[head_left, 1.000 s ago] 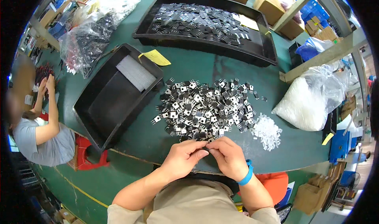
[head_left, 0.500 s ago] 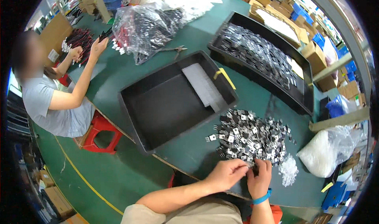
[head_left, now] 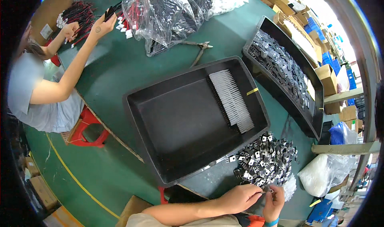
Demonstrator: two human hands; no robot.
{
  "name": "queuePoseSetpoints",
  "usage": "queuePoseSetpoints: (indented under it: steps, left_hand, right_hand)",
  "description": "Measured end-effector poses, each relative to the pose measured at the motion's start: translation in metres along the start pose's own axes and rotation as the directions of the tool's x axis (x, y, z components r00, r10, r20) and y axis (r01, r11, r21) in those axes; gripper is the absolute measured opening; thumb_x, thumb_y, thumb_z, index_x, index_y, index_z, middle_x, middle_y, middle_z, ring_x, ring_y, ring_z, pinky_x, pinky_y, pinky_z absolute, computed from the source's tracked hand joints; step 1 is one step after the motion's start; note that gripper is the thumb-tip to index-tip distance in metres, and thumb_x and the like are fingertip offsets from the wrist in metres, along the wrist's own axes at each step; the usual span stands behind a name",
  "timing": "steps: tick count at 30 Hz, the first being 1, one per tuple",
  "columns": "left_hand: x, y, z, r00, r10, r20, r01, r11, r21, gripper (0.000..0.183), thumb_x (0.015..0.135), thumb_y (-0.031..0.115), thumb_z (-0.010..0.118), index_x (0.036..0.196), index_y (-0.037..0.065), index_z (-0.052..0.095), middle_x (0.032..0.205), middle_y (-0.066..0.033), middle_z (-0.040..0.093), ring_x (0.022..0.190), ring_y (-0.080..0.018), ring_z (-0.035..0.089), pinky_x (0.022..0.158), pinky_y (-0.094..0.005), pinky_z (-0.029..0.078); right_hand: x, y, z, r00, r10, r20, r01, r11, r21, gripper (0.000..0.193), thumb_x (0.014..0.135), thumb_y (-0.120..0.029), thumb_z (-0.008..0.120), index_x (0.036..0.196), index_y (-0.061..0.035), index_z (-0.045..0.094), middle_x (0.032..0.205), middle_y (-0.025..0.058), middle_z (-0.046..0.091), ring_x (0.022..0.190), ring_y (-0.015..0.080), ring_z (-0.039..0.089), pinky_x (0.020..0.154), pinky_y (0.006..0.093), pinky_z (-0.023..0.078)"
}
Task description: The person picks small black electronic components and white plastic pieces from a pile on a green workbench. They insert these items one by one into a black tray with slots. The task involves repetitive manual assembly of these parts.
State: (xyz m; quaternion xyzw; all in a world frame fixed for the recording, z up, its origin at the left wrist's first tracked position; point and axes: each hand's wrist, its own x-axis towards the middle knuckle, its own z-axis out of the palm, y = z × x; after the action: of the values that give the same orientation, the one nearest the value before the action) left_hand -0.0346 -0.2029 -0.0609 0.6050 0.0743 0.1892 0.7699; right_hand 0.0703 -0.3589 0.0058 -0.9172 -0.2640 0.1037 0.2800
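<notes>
The wide tray (head_left: 176, 175) stood by the table's (head_left: 104, 75) near edge, one corner covering a stretch of that edge. Rows of small parts (head_left: 232, 101) lay in it along its right wall. Behind and to its right, the longer tray (head_left: 313, 123) carried loose parts (head_left: 278, 61). The pliers (head_left: 203, 46) lay behind the wide tray, next to a plastic bag (head_left: 168, 19); left of that bag lay bundled wires (head_left: 80, 17). Right of the wide tray spread the component heap (head_left: 264, 159), with the left hand (head_left: 242, 197) and right hand (head_left: 274, 201) before it, at the near edge. A pile of bits (head_left: 290, 188) adjoined the heap's right side; farther right sat a filled bag (head_left: 320, 173).
</notes>
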Motion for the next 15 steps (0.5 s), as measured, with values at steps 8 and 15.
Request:
queuePoseSetpoints:
  steps: [8, 15]
  left_hand:
    - [-0.002, 0.000, 0.001, 0.999, 0.012, -0.047, -0.012, 1.000, 0.003, 0.016, 0.095, 0.011, 0.062, 0.106, 0.000, 0.066, 0.090, -0.0167, 0.067, 0.083, -0.0315, 0.068, 0.072, -0.0388, 0.054]
    - [0.006, 0.012, -0.007, 0.967, -0.254, 0.005, 0.253, 0.959, -0.125, 0.018, 0.098, 0.010, 0.061, 0.111, -0.001, 0.067, 0.086, -0.0105, 0.070, 0.069, -0.0151, 0.064, 0.062, -0.0307, 0.051]
  right_hand:
    - [-0.004, -0.029, -0.005, 0.998, -0.058, 0.039, 0.044, 0.958, 0.284, 0.011, 0.086, 0.006, 0.059, 0.095, -0.0013, 0.060, 0.100, 0.0060, 0.060, 0.083, 0.0125, 0.056, 0.072, 0.0258, 0.045]
    - [-0.009, -0.031, -0.001, 0.964, 0.248, 0.096, -0.250, 0.721, 0.646, 0.008, 0.091, 0.003, 0.059, 0.098, -0.0005, 0.058, 0.089, 0.0097, 0.066, 0.072, 0.0153, 0.062, 0.062, 0.0278, 0.049]
